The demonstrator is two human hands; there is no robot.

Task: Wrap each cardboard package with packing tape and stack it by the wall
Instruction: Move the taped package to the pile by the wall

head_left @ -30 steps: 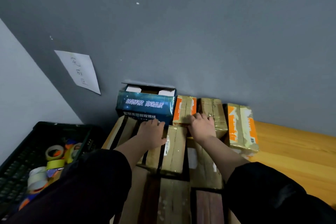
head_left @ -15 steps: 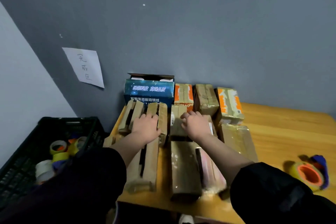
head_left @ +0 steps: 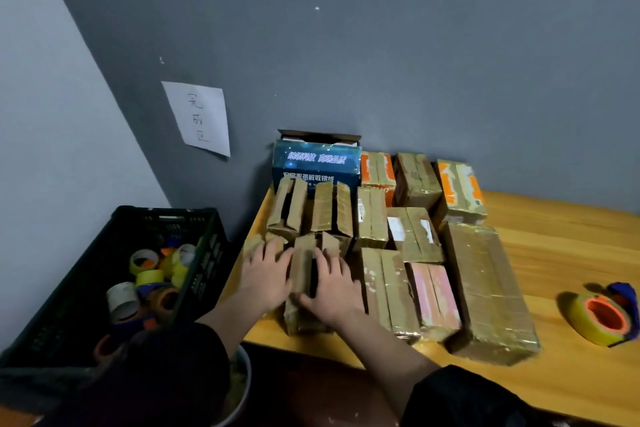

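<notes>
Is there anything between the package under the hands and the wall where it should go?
Yes. The package under both hands sits at the table's near-left edge; two taped packages lie just behind it, then the blue box against the wall.

A white paper sheet (head_left: 198,119) stuck to the grey wall (head_left: 415,62), at about ten o'clock from the packages, carries three handwritten characters in a column: 完成区. The blue box (head_left: 317,163) standing against the wall at twelve o'clock of the packages has two printed lines on its front face: the upper one, in light slanted type, ends in 高端品质, its first four characters too blurred to make out; the lower white line ends in 收银纸. White labels on two taped packages are too small to read.
</notes>
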